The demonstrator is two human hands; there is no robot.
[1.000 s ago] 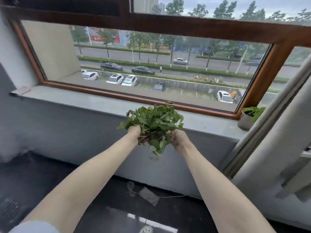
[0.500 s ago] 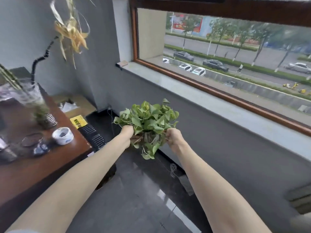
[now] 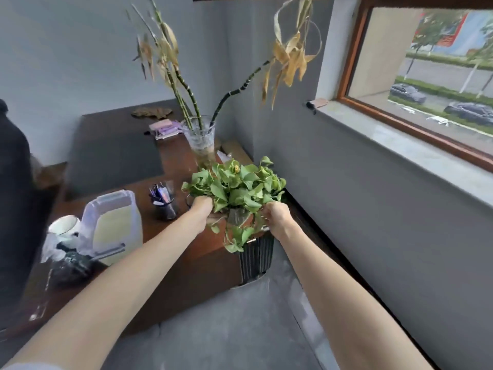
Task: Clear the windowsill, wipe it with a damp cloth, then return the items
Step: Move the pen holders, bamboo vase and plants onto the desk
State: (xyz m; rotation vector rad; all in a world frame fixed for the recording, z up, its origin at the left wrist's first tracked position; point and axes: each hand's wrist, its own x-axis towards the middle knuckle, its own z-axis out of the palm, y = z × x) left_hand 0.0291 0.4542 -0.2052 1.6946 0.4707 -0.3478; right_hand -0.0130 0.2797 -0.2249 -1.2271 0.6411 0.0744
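Grey room, windowsill [image 3: 373, 129] at right. Over the corner of the brown counter [image 3: 186, 252], my left hand [image 3: 202, 209] and right hand [image 3: 277, 217] hold the leafy potted plant [image 3: 237, 190], fingers clamped on either side, presumably to clear the sill.

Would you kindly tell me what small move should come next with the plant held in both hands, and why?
Probably lower the plant onto the bare wood at the desk corner. The left hand and right hand grip it above that corner, right of the pen cup and in front of the glass vase, off the windowsill.
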